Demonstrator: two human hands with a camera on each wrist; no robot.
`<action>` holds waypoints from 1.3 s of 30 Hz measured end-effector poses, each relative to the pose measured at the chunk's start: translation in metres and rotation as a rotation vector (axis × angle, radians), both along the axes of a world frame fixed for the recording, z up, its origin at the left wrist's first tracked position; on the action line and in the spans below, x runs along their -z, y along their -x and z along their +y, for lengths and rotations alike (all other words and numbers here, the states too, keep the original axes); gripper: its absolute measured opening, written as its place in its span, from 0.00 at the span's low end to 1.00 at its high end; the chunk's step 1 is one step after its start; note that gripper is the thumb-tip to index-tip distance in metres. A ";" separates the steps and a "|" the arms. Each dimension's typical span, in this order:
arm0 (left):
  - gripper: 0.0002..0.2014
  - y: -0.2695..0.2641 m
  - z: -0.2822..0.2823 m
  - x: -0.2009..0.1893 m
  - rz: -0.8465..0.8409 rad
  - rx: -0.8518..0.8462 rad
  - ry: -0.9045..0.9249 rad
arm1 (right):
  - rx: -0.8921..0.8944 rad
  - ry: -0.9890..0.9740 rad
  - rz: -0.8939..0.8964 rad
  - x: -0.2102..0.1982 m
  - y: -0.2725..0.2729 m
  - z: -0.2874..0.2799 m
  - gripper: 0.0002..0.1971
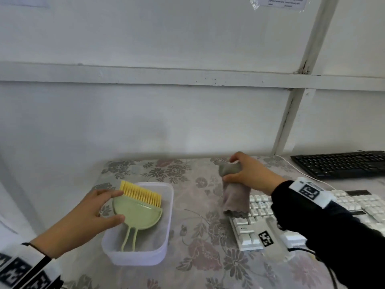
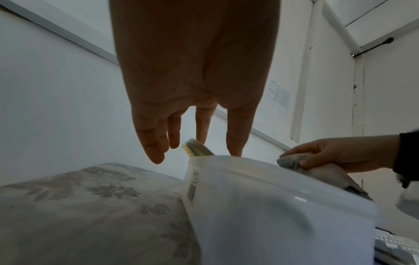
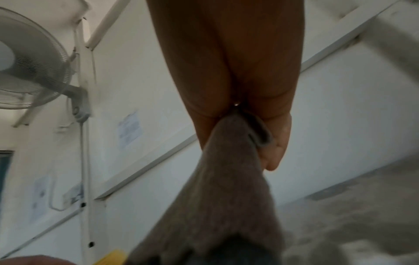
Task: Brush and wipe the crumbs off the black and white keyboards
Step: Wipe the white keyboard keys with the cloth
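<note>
Beside the translucent tub (image 1: 168,207) on the floral-clothed counter (image 1: 193,261), the white keyboard (image 1: 256,222) is lying; black keyboard (image 1: 341,163) beyond it, near the white panelled wall (image 1: 166,113). Right hand (image 1: 250,174) is gripping a grey cloth (image 1: 235,197) above the white keys. Left hand (image 1: 87,217), fingers spread, is touching the green dustpan (image 1: 139,211) and yellow-bristled brush (image 1: 141,193) in the tub.

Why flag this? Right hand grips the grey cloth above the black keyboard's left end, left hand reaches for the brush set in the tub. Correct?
One thing is off: the right hand grips the grey cloth above the left end of the white keyboard, not the black keyboard, which lies farther back. The head view shows this. The left hand does reach for the brush set in the tub.
</note>
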State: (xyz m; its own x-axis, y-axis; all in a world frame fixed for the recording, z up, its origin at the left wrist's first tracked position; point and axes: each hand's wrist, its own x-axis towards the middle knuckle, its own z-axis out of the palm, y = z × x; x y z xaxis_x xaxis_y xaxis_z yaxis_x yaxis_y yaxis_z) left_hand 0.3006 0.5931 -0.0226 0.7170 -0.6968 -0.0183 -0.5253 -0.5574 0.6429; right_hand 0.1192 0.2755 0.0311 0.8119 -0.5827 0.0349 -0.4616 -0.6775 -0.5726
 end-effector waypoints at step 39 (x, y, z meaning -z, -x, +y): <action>0.64 0.194 -0.213 0.017 0.106 0.064 -0.294 | -0.480 0.224 0.506 0.032 0.094 -0.089 0.09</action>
State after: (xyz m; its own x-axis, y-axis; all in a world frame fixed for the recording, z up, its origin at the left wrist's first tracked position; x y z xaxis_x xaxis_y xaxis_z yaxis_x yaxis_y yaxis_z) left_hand 0.1068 0.3799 -0.0398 0.6554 -0.6938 -0.2984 -0.5035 -0.6959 0.5120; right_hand 0.0252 0.1870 -0.0012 0.9244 -0.1812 -0.3356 -0.2554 -0.9475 -0.1921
